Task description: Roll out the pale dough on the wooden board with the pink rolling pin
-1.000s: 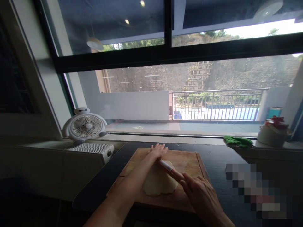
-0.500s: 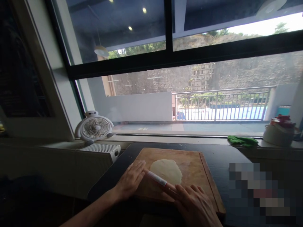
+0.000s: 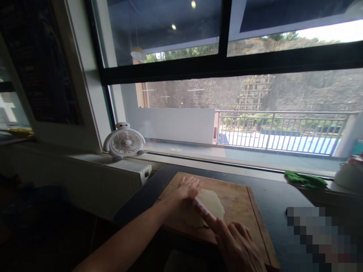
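A rolling pin [image 3: 202, 210] with a red and white print around its middle lies slantwise across a flat, roughly round sheet of dough [image 3: 214, 201]. Beneath the dough is a wooden cutting board [image 3: 236, 196]. My left hand [image 3: 189, 189] rests over the pin's far end, fingers stretched forward and spread, hiding that end and the dough's left edge. At the near end, my right hand [image 3: 236, 241] has its fingers bent over the pin, covering the tip.
The board lies on a dark table [image 3: 272, 211] below a large window. A white fan [image 3: 127, 142] stands on the sill at the left, above a white heater [image 3: 133, 168]. A green cloth [image 3: 306, 180] and a pale container [image 3: 350, 175] sit at the right. A blurred patch [image 3: 323, 238] covers the right corner.
My left hand has moved forward and right over the board, and the pin has rolled on the dough, its red print now showing. The view has turned left.
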Demonstrator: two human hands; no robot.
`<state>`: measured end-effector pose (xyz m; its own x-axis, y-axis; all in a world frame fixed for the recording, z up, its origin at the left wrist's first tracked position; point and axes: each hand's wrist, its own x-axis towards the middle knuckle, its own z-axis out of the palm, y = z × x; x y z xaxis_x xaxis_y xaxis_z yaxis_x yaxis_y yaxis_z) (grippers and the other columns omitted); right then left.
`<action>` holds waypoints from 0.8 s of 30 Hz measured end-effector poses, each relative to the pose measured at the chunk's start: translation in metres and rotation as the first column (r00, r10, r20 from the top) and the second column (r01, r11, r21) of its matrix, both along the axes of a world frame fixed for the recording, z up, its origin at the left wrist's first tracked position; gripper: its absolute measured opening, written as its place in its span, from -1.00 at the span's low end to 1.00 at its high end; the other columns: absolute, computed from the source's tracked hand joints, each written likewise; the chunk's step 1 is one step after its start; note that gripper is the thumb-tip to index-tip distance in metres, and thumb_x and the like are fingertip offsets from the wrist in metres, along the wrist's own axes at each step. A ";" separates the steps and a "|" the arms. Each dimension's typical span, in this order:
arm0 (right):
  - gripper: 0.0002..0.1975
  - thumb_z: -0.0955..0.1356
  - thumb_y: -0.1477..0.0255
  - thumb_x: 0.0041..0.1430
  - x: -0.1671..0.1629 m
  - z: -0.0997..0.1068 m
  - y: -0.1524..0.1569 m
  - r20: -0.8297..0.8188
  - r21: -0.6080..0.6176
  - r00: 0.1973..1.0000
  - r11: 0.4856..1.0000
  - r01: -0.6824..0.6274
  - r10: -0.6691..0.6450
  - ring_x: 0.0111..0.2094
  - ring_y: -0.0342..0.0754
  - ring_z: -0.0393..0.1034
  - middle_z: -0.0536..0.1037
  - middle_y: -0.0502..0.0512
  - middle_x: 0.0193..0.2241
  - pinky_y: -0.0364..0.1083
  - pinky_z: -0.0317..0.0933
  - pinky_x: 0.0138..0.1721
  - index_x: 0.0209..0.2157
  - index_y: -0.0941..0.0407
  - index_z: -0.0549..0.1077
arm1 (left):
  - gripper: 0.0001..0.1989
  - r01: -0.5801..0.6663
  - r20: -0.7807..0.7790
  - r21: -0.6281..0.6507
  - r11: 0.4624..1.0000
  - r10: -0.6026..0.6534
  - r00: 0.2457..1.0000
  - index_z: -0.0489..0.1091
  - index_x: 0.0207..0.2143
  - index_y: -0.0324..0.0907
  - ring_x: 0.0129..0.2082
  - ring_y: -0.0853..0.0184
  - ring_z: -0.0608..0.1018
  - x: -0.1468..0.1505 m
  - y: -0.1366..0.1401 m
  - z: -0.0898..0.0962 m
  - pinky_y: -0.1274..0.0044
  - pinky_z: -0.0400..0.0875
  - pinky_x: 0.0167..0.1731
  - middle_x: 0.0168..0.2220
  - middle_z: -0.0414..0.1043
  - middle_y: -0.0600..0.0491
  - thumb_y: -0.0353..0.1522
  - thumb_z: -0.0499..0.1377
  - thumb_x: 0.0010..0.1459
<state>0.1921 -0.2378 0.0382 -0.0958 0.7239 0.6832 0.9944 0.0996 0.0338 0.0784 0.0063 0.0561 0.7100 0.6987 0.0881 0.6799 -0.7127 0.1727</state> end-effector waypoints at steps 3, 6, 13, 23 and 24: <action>-0.58 0.21 0.47 0.18 -0.012 -0.011 -0.003 0.007 -0.001 0.999 0.999 -0.035 0.035 -0.35 -0.07 0.35 0.47 -0.01 -0.39 -0.10 0.18 -0.30 0.10 0.01 0.22 | -0.44 0.001 0.000 0.061 0.998 -0.001 1.000 0.20 0.15 -0.19 0.25 0.17 0.05 -0.045 -0.020 -0.006 0.22 -0.15 0.19 0.21 0.13 -0.06 -0.12 -0.26 0.28; -0.54 0.25 0.45 0.14 -0.023 -0.030 -0.002 0.019 0.052 0.996 0.995 -0.085 0.084 -0.37 -0.06 0.34 0.46 -0.02 -0.43 -0.08 0.18 -0.25 0.10 0.06 0.22 | -0.47 -0.003 0.020 0.125 0.992 0.000 1.000 0.20 0.15 -0.19 0.25 0.22 0.04 -0.085 -0.037 -0.011 0.27 -0.14 0.20 0.21 0.12 -0.04 -0.16 -0.26 0.28; -0.74 0.21 0.40 0.19 -0.015 -0.024 0.001 -0.031 0.032 0.998 0.998 -0.052 0.053 -0.40 -0.07 0.35 0.47 -0.02 -0.44 -0.09 0.17 -0.32 -0.07 0.03 0.34 | -0.42 -0.011 0.011 0.070 0.997 0.010 1.000 0.20 0.15 -0.22 0.25 0.14 0.05 -0.058 -0.025 -0.008 0.21 -0.18 0.19 0.19 0.15 -0.07 -0.12 -0.27 0.27; -0.72 0.17 0.42 0.23 0.001 -0.013 0.001 0.049 0.074 0.999 0.997 0.015 -0.019 -0.38 -0.06 0.36 0.47 0.01 -0.43 -0.10 0.18 -0.36 -0.05 0.03 0.34 | -0.49 -0.082 0.029 -0.016 0.997 0.082 0.996 0.21 0.15 -0.15 0.23 0.14 0.11 -0.006 -0.014 0.005 0.21 -0.15 0.19 0.20 0.13 0.00 -0.16 -0.20 0.26; -0.69 0.17 0.43 0.23 -0.003 -0.016 0.000 0.052 0.077 0.999 0.997 -0.010 0.006 -0.37 -0.06 0.36 0.47 0.01 -0.42 -0.10 0.19 -0.34 -0.01 0.03 0.32 | -0.49 -0.068 0.040 0.017 0.998 0.067 0.997 0.22 0.14 -0.14 0.23 0.14 0.11 -0.018 -0.019 0.002 0.19 -0.16 0.19 0.19 0.15 0.01 -0.17 -0.21 0.26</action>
<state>0.1890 -0.2380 0.0221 -0.1385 0.6683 0.7309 0.9903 0.1032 0.0933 0.0606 -0.0127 0.0580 0.6572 0.7428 0.1282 0.7194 -0.6688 0.1873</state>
